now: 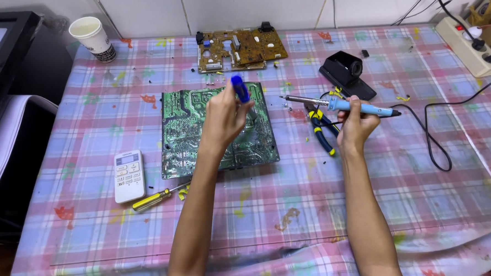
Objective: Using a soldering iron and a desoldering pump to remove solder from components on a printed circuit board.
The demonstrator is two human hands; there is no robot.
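Observation:
A green circuit board [187, 129] lies flat on the plaid tablecloth [292, 207]. Over the board's right half, my left hand [222, 119] grips a blue-handled tool [240, 89] that points down at the board. To the right, my right hand [355, 122] holds a light-blue soldering iron [360, 107] roughly level, its metal tip [288, 98] pointing left just off the board's upper right corner. The iron's black cord [433, 141] loops away to the right.
A brown circuit board [239, 49] lies at the back beside a black soldering-iron stand [346, 73]. Blue-and-yellow pliers [319, 130] rest under my right hand. A white remote [129, 175], a yellow screwdriver [154, 200], a paper cup [92, 37] and a power strip [468, 45] are around.

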